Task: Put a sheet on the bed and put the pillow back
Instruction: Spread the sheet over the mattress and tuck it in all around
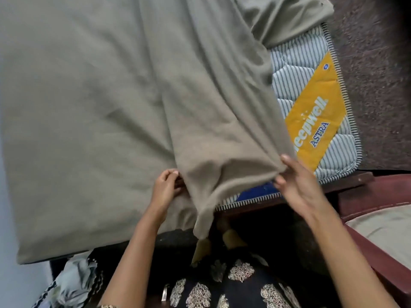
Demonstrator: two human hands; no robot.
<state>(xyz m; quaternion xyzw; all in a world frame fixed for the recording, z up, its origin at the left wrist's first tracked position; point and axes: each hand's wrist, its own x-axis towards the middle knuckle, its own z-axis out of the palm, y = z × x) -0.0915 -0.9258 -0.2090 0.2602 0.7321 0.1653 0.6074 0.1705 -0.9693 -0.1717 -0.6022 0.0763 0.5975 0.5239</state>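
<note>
- Grey-beige fabric, the sheet [133, 96], fills the head view from nine o'clock to the centre and lies over the mattress [311, 63]. Its loose folds suggest it is soft, light and limp.
- The left hand [166, 187], near six o'clock, has its fingers curled and pinches a fold at the sheet's near hem.
- The right hand [295, 183], toward five o'clock, pinches the sheet's lifted edge between thumb and fingers, holding it off the mattress.
- The cloth will probably bunch rather than slide flat. The hem and corners look like the best holds, with the hands kept well apart to keep it taut.
- At three o'clock the striped mattress corner and its yellow label [315, 116] lie uncovered. More sheet is heaped at one o'clock.
- The dark bed frame [347, 183] runs just beside the right hand.
- Speckled floor [378, 63] lies open at two o'clock.
- A red-brown seat [364, 245] crowds four o'clock, and a cloth bundle [75, 278] sits at seven.
- No pillow can be made out for certain.
</note>
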